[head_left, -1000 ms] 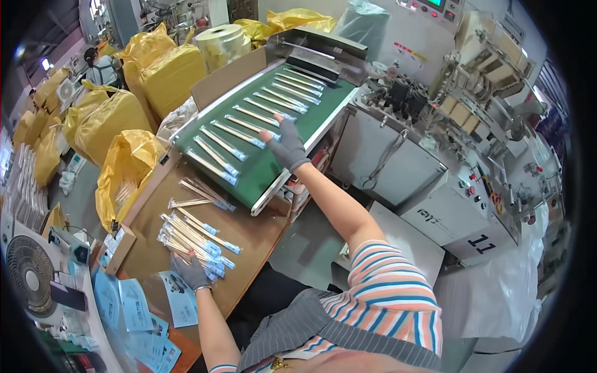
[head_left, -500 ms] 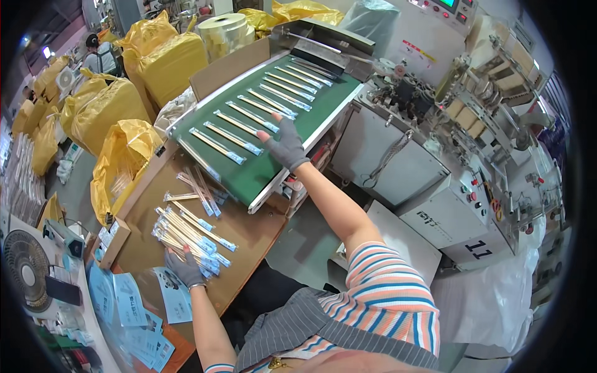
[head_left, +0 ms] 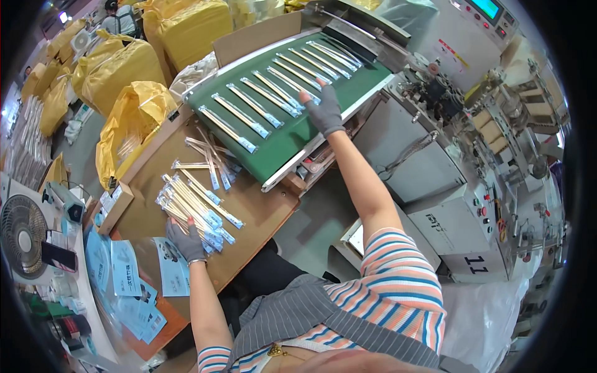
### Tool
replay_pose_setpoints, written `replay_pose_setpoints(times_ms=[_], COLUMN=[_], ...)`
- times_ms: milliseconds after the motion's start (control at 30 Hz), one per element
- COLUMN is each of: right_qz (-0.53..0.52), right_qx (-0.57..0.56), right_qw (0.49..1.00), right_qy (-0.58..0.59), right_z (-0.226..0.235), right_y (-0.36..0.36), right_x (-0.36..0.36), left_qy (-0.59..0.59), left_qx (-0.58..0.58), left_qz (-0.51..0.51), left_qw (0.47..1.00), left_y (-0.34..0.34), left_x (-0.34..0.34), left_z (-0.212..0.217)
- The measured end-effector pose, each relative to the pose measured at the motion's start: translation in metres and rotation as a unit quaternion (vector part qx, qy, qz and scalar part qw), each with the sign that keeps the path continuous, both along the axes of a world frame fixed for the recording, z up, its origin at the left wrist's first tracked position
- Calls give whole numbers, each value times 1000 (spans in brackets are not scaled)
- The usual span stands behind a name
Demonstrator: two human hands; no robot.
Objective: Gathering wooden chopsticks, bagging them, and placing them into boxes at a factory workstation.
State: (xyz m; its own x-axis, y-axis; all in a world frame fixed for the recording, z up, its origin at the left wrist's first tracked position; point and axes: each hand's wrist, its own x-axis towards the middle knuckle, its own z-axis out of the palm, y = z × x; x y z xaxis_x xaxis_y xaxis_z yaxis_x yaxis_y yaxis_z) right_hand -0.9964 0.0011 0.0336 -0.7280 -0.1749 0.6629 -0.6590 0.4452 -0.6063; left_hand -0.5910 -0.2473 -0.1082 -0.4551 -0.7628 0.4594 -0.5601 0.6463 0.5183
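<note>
My left hand, in a grey fingerless glove, lies with fingers spread against the near side of a pile of chopsticks in clear and blue wrappers on a brown table. My right hand, gloved alike, reaches over a green conveyor belt. Its thumb and forefinger are apart, close to the near ends of wrapped chopsticks lying in a slanting row there; whether it touches one I cannot tell. A looser heap of wrapped chopsticks lies between the pile and the belt's end.
Blue printed sheets lie left of my left hand. A fan and a phone are at far left. An open yellow bag stands beyond the table. Machinery stands on the right, a cardboard flap behind the belt.
The view has shifted. My right hand has moved farther along the belt's row. The packet at the belt's near end has gone from the belt. My left hand stays by the pile.
</note>
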Motion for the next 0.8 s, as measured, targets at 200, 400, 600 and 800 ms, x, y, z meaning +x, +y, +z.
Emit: replay_pose_setpoints(times_ms=[200, 400, 600, 800], right_qz=[-35, -61, -90, -123], right_qx=[51, 90, 130, 154], right_qw=[998, 994, 987, 980], right_qy=[12, -2, 12, 14], right_z=[-2, -1, -3, -8], right_y=[4, -3, -2, 10], right_x=[-56, -112, -150, -179], left_qy=[0, -9, -27, -35], left_qx=[1, 3, 13, 20], left_qz=[-8, -1, 0, 1], left_qw=[1000, 1000, 1000, 999], left_y=[6, 4, 3, 6], left_x=[0, 2, 2, 2], left_z=[4, 7, 9, 11])
